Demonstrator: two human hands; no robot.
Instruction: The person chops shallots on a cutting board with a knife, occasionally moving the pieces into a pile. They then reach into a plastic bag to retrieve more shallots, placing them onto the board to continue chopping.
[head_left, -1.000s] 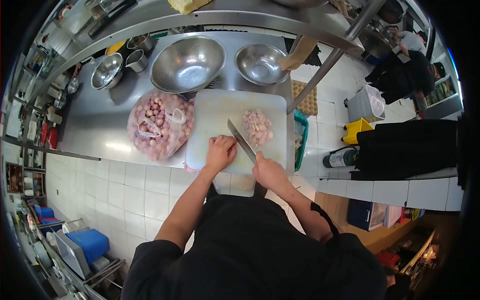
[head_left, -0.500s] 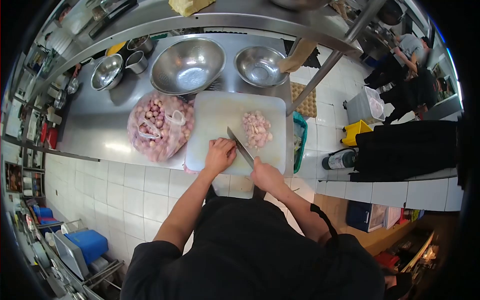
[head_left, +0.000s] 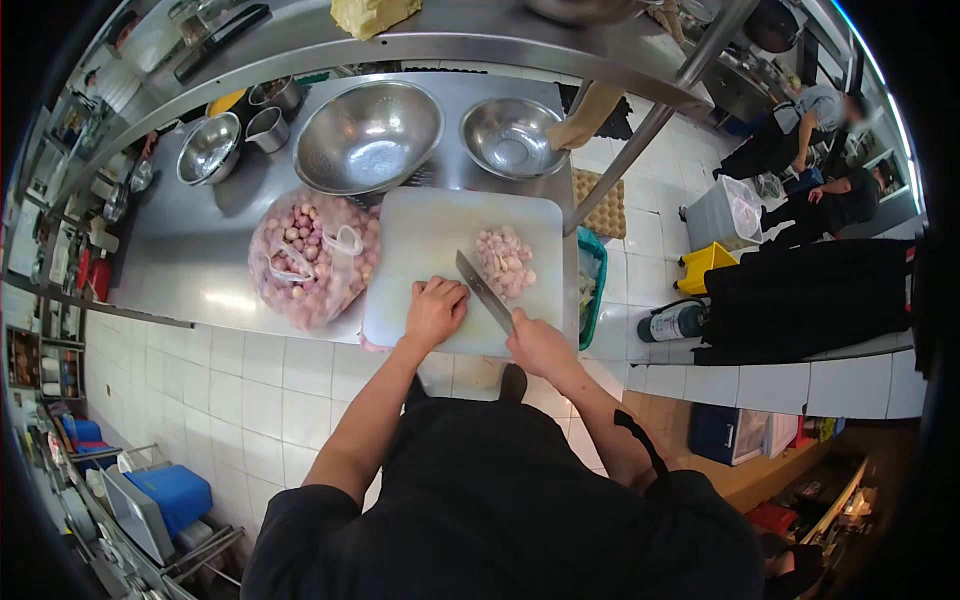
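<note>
We hold the long steel-bladed kitchen knife over the near half of the white rectangular plastic cutting board. Its long axis runs on a diagonal: handle at the board's near right edge, tip pointing away and to the left, toward the board's middle. Our right hand is wrapped tight round the handle at that near right edge. Our left hand lies on the board just left of the blade, fingers curled under and pressed together; we cannot tell what, if anything, sits beneath them. So the left hand is the nearer to the cutting edge, right alongside the blade.

Beyond the blade, on the board's far right part, lies the small heap of pale pink peeled shallots, apart from both hands. Left of the board, touching its edge, sits the clear plastic bag of unpeeled reddish shallots. Behind the board stand the large steel colander bowl and the smaller steel bowl. Off the board's right edge hangs a teal plastic basket.
</note>
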